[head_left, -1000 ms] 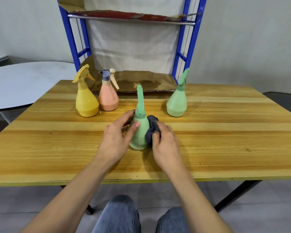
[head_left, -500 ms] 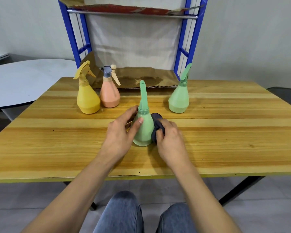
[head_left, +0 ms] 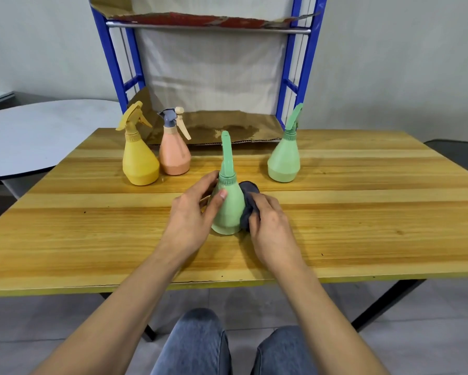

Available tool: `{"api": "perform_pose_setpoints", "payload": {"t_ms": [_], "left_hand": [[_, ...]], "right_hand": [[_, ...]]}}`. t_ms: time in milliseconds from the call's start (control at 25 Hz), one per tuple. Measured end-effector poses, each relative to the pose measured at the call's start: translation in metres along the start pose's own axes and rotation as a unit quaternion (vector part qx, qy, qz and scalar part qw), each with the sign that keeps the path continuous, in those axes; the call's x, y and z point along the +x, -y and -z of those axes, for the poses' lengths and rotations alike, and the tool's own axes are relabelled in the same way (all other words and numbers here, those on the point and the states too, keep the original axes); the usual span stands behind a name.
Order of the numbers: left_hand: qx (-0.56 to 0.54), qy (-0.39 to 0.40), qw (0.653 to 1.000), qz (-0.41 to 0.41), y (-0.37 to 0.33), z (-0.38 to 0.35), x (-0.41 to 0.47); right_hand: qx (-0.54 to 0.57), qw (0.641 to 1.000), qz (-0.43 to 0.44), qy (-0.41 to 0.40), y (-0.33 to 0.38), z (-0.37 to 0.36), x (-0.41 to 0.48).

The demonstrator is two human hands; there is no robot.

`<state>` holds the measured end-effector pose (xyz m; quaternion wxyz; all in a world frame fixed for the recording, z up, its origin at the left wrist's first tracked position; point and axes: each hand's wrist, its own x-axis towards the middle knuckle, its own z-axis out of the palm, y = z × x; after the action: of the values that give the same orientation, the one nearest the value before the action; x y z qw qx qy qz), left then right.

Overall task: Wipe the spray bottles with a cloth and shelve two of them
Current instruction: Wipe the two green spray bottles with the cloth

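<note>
- Four spray bottles noted upright on the tabletop (head_left: 92, 226): yellow bottle (head_left: 139, 163) and pink bottle (head_left: 173, 158) just beside each other at rear left, far green bottle (head_left: 283, 161) at rear right, near green bottle (head_left: 227, 209) at centre front, between both hands.
- Left hand (head_left: 189, 220): fingers curled round the near green bottle's neck and shoulder, thumb on the facing side; a steadying grip.
- Right hand (head_left: 270, 226): fingers bunched on the dark cloth (head_left: 247, 209), pressing it against the bottle's right flank.
- Judged step: wiping of the near green bottle, under way; none of the four yet on the cardboard-lined shelf (head_left: 227, 125) behind the tabletop.
- For a sound wipe: press with moderate force only, the bottle probably being light and prone to tip or slide; brace from the left against the push from the right.
- Turn the bottle by the neck to bring unwiped faces to the cloth; sweep from shoulder to base, then collar and trigger.
- Mind the tall nozzle above the hands; avoid knocking it.
- Rear face of the bottle hidden; coverage there not verifiable.
</note>
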<state>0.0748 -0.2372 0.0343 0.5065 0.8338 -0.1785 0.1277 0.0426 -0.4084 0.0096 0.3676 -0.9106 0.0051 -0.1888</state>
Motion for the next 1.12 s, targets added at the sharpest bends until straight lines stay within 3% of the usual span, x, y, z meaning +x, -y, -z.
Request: {"api": "perform_pose_setpoints", "payload": {"t_ms": [280,520,640,760,920,1120], "left_hand": [[0.019,-0.016,0.999,-0.029,0.0,0.0,-0.001],[-0.001,-0.006,1.0,-0.002,0.005,-0.005,-0.001],[0.001,-0.016,1.0,0.007,0.004,-0.002,0.0],[0.033,-0.046,0.998,0.011,0.003,-0.002,0.0],[0.013,-0.1,0.994,0.041,0.0,-0.014,0.006],[-0.026,-0.106,0.993,0.053,0.004,-0.019,0.01]], "right_hand": [[0.09,0.99,0.088,-0.068,0.036,0.003,0.02],[-0.002,1.0,0.018,-0.02,-0.011,-0.009,-0.008],[0.028,0.999,0.02,-0.037,-0.007,-0.012,-0.008],[0.1,0.994,-0.032,-0.022,-0.009,-0.006,-0.008],[0.028,0.999,0.003,0.046,-0.011,-0.008,-0.006],[0.093,0.995,-0.008,-0.034,-0.012,-0.011,-0.006]]}}
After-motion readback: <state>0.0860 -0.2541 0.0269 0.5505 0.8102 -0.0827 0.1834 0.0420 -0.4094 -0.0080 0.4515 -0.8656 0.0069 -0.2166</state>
